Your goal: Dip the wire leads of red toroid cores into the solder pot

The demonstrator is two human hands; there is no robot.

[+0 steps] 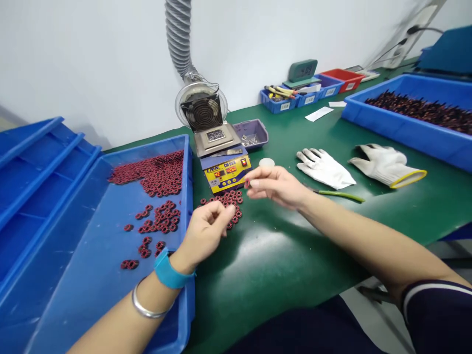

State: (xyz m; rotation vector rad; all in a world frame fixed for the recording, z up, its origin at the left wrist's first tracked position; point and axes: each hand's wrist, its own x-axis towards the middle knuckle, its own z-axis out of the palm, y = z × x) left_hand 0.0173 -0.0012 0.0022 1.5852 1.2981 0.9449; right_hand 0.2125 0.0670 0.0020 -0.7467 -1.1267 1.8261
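Observation:
My right hand (276,188) pinches a small red ring coil (247,183) between thumb and fingertips, in front of the yellow-faced solder pot (226,172). My left hand (207,231) is closed, thumb against the curled fingers, over the right rim of a blue bin (187,196); whatever it may hold is hidden. Just behind that hand, a pile of red-and-black ring coils (234,198) lies on the green table (254,275). More ring coils (162,179) are heaped and scattered in the bin. The solder pot's display shows lit red digits.
A fume hose (179,37) hangs behind the pot, beside a purple tray (261,133). White gloves (326,168) and a green-handled tool (341,195) lie rightward. A blue bin of dark parts (401,142), small boxes (283,105) and a clock (303,71) stand farther back.

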